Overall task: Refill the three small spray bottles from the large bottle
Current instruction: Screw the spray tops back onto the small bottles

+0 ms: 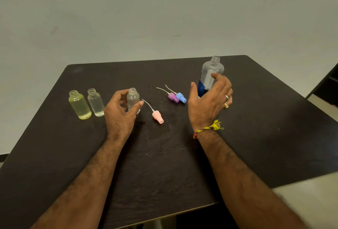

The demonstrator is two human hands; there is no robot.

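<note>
Upright on the dark tabletop (256, 137) stand 3 uncapped small bottles: a yellowish bottle (80, 105) and a clear bottle (95, 102) side by side at the left, and a third small bottle (133, 99) that the left hand (121, 111) holds between thumb and curled fingers. Further right, the right hand (210, 100) curls around the lower part of the uncapped large bottle (210, 75), though whether it grips firmly I cannot tell. Between the hands lie 3 spray tops, a pink top (157, 117) just beside the held bottle and a purple top (172, 97) touching a blue top (181, 98).
</note>
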